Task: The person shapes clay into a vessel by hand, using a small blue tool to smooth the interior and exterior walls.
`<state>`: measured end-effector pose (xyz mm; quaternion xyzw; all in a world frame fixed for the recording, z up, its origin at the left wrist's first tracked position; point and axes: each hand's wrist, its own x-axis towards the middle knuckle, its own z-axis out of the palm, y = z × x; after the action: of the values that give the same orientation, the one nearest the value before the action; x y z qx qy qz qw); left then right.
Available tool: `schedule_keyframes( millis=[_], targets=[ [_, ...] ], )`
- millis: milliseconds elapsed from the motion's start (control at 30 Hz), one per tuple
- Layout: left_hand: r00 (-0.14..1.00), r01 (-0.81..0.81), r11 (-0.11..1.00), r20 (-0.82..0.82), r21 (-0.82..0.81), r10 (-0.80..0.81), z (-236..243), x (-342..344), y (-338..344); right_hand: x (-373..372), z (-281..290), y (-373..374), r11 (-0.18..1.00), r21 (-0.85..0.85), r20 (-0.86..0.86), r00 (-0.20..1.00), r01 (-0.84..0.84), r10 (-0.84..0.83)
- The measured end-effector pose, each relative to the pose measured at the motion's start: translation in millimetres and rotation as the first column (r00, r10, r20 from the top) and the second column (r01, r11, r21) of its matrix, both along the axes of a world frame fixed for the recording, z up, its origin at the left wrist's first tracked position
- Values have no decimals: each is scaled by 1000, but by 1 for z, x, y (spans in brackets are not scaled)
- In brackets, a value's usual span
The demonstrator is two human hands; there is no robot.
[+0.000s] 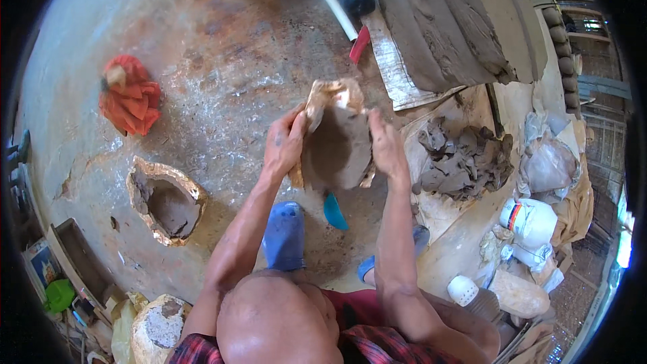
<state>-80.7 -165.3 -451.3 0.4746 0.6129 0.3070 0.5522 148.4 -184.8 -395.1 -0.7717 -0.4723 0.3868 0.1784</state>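
Between my two hands is a plaster mould (327, 92) with a worn, tan-stained rim, raised above the floor. A sheet of wet grey clay (345, 158) covers its hollow and hangs toward the near edge. My left hand (284, 147) is closed on the mould's left edge, thumb near the top. On the opposite edge, my right hand (389, 148) presses with its fingers partly hidden behind the clay. Below the mould, a teal curved scraper (335, 213) lies near my blue slipper (284, 236). Another mould (199, 192) lined with clay rests at left.
Torn clay scraps (465, 162) are heaped on a cloth at right. Behind them lie long grey clay slabs (438, 23) on a white sack. A pale tube (331, 3) and red piece (360, 44) lie at the far side. Red cloth (131, 98) sits left; a white bucket (532, 222) right.
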Motion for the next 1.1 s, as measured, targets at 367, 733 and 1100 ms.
schedule_keyframes(
  millis=[367,733,1100],
  targets=[
    [981,-139,985,119,-103,150,-1,-18,-44,-4,-20,-73,875,332,-25,930,353,-366],
    [956,-170,980,223,-106,190,-8,-16,-37,-70,-47,-214,992,86,333,941,-92,59],
    [988,41,991,-154,123,-22,33,-6,-34,-21,43,-127,863,495,308,910,98,-279]
  ],
)
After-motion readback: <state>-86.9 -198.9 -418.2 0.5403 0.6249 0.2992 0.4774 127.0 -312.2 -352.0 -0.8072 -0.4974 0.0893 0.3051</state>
